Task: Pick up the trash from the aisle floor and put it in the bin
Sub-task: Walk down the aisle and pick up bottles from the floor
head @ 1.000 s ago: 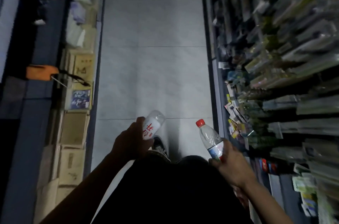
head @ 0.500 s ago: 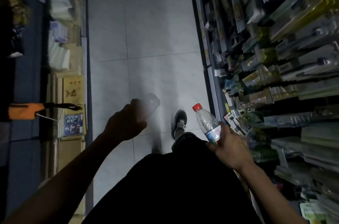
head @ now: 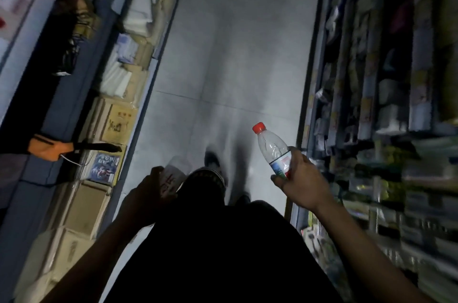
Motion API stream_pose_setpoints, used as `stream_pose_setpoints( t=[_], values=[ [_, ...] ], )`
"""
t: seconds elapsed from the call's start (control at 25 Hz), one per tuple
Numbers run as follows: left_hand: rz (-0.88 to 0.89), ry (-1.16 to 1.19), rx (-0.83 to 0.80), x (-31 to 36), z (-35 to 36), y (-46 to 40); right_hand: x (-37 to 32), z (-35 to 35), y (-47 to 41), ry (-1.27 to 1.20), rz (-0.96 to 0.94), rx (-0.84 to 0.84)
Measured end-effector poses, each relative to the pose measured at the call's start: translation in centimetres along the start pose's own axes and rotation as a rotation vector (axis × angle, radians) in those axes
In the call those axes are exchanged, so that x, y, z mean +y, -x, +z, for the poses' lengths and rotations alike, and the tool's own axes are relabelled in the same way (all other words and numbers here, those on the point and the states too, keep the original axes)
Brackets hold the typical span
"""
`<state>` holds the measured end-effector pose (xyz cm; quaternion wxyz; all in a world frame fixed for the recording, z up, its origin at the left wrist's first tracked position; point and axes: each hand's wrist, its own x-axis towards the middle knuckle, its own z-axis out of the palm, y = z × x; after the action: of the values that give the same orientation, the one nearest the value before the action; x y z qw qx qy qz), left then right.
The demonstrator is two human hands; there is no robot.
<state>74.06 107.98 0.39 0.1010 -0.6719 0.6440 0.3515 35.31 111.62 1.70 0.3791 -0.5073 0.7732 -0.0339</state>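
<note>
My right hand [head: 301, 177] grips a clear plastic water bottle [head: 271, 147] by its lower half; the bottle has a red cap and a blue, green and red label and points up and to the left. My left hand [head: 146, 196] is closed around a white bottle with red characters [head: 172, 177], held low beside my knee and blurred by motion. No bin is in view. The grey tiled aisle floor [head: 233, 59] ahead shows no loose trash.
Cardboard boxes [head: 99, 178] and stacked white goods line the aisle's left side. An orange tool with a black blade [head: 53, 147] lies on the left shelf. Packed shelves of goods [head: 386, 114] run along the right. My shoe [head: 213, 161] steps on the tiles between them.
The view has tilted and moved along the aisle. My left hand with the white bottle dropped lower toward my leg; my right hand stayed raised with the water bottle.
</note>
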Motion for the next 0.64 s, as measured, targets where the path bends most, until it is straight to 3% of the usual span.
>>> stream_pose_setpoints(
  t=[0.24, 0.64],
  values=[
    [-0.067, 0.123, 0.012, 2.1, -7.0, -13.6, -6.6, -6.4, -13.7, 0.095, -0.021, -0.038],
    [0.191, -0.019, 0.095, 15.9, -25.9, -39.1, -11.8, -16.6, -28.0, -0.014, 0.184, 0.073]
  ],
)
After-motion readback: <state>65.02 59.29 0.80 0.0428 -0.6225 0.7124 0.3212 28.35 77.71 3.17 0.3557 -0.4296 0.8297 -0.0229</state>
